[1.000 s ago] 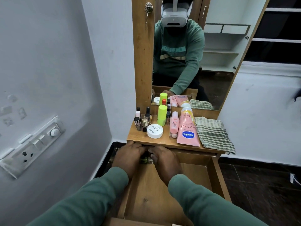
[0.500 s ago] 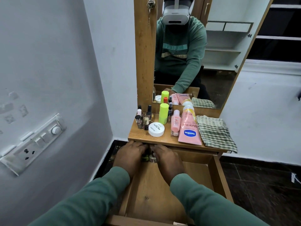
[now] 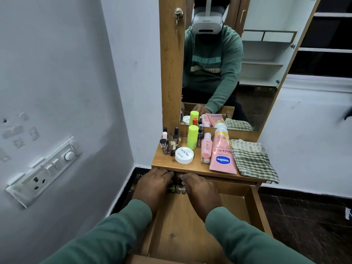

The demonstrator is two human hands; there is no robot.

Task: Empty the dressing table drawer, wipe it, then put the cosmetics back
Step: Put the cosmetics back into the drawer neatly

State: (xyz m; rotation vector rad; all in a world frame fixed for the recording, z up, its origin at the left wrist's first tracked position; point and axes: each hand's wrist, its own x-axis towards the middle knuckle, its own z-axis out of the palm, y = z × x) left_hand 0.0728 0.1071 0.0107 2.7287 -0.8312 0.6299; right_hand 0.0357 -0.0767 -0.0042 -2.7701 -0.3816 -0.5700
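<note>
Your left hand (image 3: 152,185) curls fingers round the small green bottle (image 3: 172,188), your right hand (image 3: 200,189) round the small glass jar (image 3: 181,189), far in the wooden drawer (image 3: 182,225); lifting could knock them against the counter (image 3: 190,167) lip.

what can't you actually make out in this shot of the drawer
All in the head view:
- Fingertips of the left hand and right hand are tucked under the table top edge, so it is unclear whether they hold the little bottles.
- The bottles are mostly covered by the hands, and their labels are unreadable.
- The back of the drawer is hidden under the table top.
- The drawer's near end is covered by the sleeves and cut off by the bottom edge.
</note>
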